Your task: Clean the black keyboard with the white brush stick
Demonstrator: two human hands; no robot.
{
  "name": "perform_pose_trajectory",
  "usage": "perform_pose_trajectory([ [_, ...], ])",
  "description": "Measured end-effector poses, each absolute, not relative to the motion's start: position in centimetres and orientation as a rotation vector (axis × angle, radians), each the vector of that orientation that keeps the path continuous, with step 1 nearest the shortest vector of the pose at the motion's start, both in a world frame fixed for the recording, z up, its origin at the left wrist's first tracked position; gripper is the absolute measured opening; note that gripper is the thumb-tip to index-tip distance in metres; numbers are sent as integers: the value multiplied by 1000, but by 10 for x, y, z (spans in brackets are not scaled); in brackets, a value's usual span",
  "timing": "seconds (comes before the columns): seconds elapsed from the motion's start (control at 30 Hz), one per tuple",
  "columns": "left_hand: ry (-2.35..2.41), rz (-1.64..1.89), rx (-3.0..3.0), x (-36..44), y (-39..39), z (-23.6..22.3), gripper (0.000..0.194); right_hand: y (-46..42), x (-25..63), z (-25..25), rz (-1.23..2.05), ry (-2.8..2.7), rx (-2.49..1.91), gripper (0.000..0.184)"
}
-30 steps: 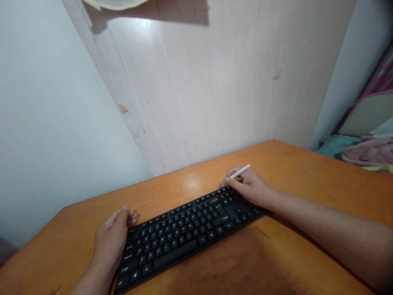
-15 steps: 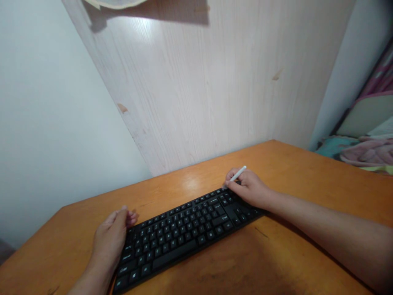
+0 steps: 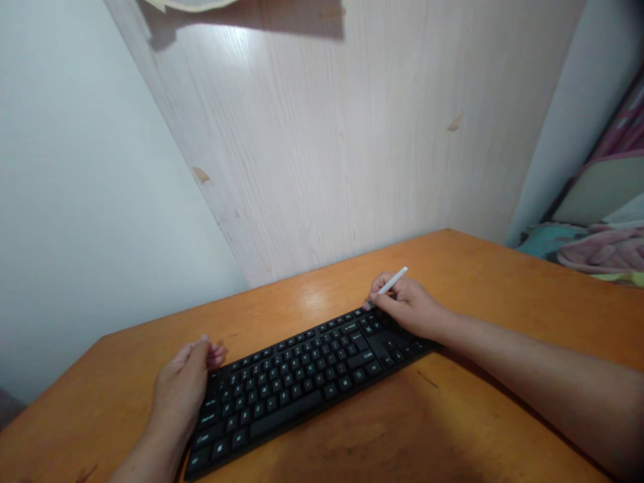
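The fingers of the right hand (image 3: 410, 307) are pinched closed around a slim white pen (image 3: 391, 286), which is gripped low down, with its upper end angled away past the knuckles. It could be a stylus; the view is too small to settle that. Its lower tip sits among the fingertips, at or just above the far edge of a black keyboard (image 3: 296, 388), though whether it touches the keys is hard to tell. The heel of that hand lies over the keyboard's right end.

The fingers of the left hand (image 3: 181, 384) are loosely curled and hold nothing. They rest at the keyboard's left end, just beside its outer edge.

The keyboard lies at a slant across an orange wooden desk (image 3: 496, 295), between the two hands. Nothing stands between either hand and the keys. Beyond the desk rise a pale wood-grain panel (image 3: 306, 141) and a white wall (image 3: 95, 188). A heap of pink and teal fabric (image 3: 601, 249) sits past the desk's far right corner.

Both forearms are bare and lie low. The right stretches in from the lower right, the left from the bottom edge.
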State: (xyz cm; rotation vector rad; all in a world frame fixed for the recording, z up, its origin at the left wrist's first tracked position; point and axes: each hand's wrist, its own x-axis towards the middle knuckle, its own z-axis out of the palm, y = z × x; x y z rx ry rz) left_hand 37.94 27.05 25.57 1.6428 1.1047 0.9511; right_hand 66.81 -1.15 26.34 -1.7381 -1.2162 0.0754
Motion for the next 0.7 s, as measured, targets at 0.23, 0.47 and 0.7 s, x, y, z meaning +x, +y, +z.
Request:
perform_pose_trajectory([
  [0.23, 1147, 950, 1634, 380, 268, 257, 33, -11, 668, 264, 69, -1251, -1779, 12],
  [0.47, 1121, 954, 1653, 379, 269, 257, 35, -12, 670, 264, 69, -1257, -1747, 12],
  [0.7, 1096, 940, 1663, 378, 272, 254, 36, -11, 672, 259, 98, -1202, -1726, 13],
])
